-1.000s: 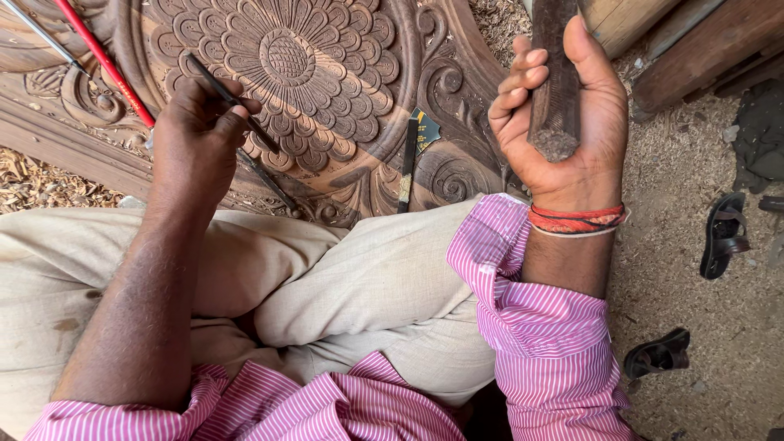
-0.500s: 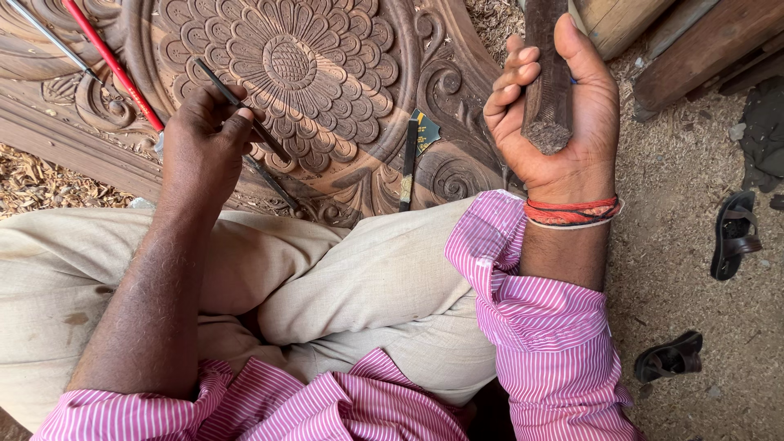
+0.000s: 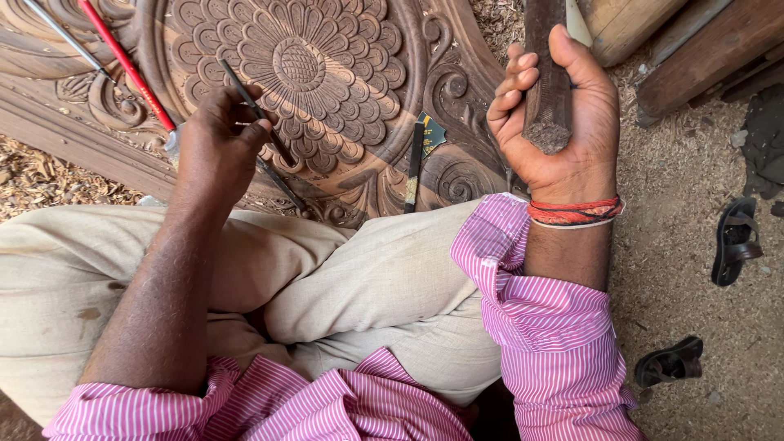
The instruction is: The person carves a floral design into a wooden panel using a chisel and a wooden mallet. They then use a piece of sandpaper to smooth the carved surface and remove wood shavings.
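Head view: my left hand (image 3: pixel 216 151) pinches a thin dark metal chisel (image 3: pixel 260 114) on the largely carved brown wooden flower panel (image 3: pixel 343 90), my right hand (image 3: pixel 563 122) gripping a dark wooden mallet block (image 3: pixel 545 82), raised.

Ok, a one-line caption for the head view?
Left hand holds a chisel on a carved floral panel; right hand grips a wooden mallet.

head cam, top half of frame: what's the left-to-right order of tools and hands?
Red-handled tool → left hand gripping a thin dark chisel → carved flower medallion → loose dark tool lying on the panel → right hand around a dark wooden block → sandal.
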